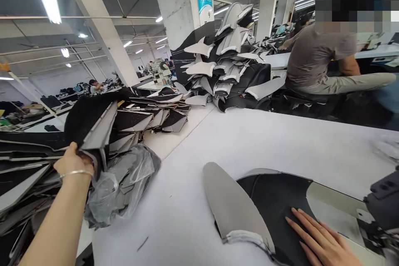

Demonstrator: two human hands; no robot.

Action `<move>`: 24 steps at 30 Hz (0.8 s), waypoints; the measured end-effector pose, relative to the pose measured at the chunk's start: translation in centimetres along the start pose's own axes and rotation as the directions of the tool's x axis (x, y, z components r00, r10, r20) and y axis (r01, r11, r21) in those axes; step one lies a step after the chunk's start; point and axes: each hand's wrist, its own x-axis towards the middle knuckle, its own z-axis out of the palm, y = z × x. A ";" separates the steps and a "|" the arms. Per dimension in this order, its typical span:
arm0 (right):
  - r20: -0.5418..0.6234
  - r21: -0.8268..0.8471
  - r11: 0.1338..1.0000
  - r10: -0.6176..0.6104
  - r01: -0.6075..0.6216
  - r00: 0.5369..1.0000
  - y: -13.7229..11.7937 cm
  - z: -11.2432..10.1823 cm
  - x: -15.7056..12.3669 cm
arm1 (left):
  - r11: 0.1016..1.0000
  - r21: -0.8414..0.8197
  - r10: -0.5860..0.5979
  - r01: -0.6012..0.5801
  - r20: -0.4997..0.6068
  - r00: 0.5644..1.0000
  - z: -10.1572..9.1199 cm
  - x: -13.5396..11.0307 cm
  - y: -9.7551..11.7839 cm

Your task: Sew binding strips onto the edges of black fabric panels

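Observation:
My left hand (74, 162), reaching out to the far left, is closed on the edge of a black fabric panel with grey backing (89, 120), which tilts up from a pile. Flat on a sewn black and grey piece (277, 199) lies my right hand (321, 237), its fingers stretched out. That piece has a grey rounded flap (233, 203) with a white padded edge. It rests on the white table beside part of a sewing machine (383, 203) at the right edge.
Stacked black and grey panels (149, 116) fill the left side. A clear plastic bag of grey pieces (124, 183) sits near my left forearm. Behind the white table (174, 199) rises a heap of sewn pieces (224, 66). A seated person (321, 58) is at the right.

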 end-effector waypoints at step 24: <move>0.122 0.061 0.991 0.112 -0.120 0.986 -0.6 -1.7 0.1 | -0.013 0.088 0.286 -0.996 0.955 0.080 5.6 -10.8 -4.1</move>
